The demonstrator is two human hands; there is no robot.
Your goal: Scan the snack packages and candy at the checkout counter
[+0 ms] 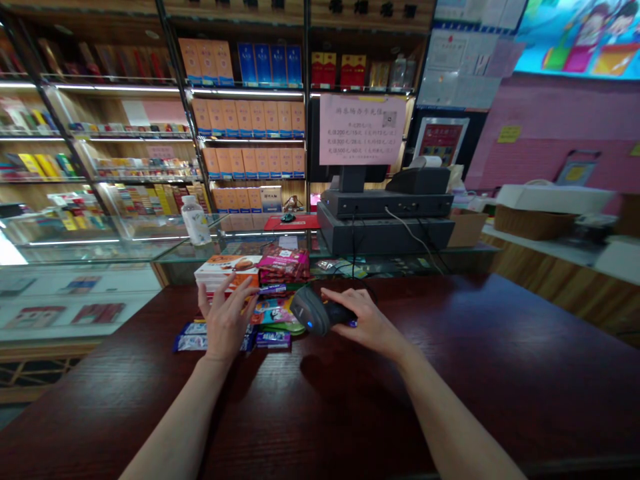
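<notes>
My left hand (226,321) is raised over a pile of snack packets (273,312), with a small purple-wrapped bar (273,289) pinched at its fingertips. My right hand (367,323) grips the handle of a dark grey handheld barcode scanner (309,310), whose blue light glows. The scanner's head points left toward the purple bar, a short gap apart. Behind the hands lie a white and orange biscuit box (226,272) and a stack of pink packets (283,263). Purple-wrapped bars (193,342) lie flat on the dark red wooden counter (450,373).
A glass display case runs behind the counter, holding a plastic water bottle (195,221) and a red mat with a computer mouse (287,218) on top. A dark cash register (385,213) stands to the right. Shelves of boxed goods fill the back wall.
</notes>
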